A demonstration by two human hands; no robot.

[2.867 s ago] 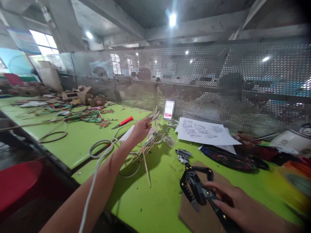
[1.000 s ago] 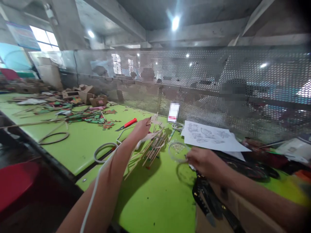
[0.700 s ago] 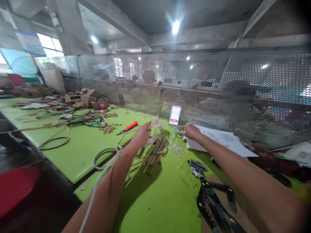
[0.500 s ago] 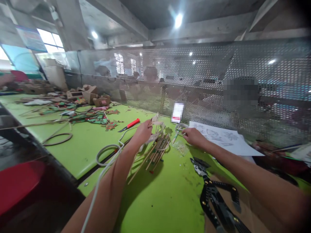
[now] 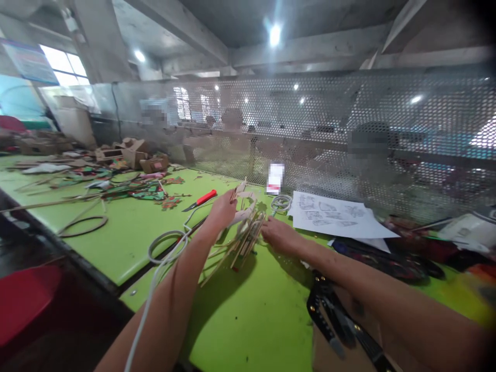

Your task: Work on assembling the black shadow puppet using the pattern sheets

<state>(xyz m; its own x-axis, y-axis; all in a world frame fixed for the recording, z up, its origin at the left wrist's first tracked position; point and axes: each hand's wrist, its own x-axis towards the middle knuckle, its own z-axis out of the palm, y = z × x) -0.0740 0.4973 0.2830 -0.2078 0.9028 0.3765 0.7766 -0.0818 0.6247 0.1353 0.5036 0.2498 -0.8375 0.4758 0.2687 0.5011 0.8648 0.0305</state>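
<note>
My left hand (image 5: 223,211) is closed around the upper end of a bundle of thin wooden sticks (image 5: 248,238) with pale strips and small coloured bits among them. The bundle leans over the green table, its lower ends spreading toward me. My right hand (image 5: 278,233) is at the bundle's right side, fingers drawn together; whatever they pinch is hidden. Just beyond it lies a coil of white cable (image 5: 281,202). To the left of my left hand is a red-handled knife (image 5: 200,200) with its blade out.
Printed drawing sheets (image 5: 329,214) lie at the right, near a perforated metal screen (image 5: 310,134). Black-handled pliers-like tools (image 5: 341,315) rest below my right forearm. A white cord (image 5: 153,289) runs past my left arm. Cardboard pieces (image 5: 134,151) and red-green scraps (image 5: 147,190) fill the far left.
My right hand has moved left and toward me, from the coil of white cable to the side of the stick bundle. My left hand keeps its hold. The view has turned slightly right.
</note>
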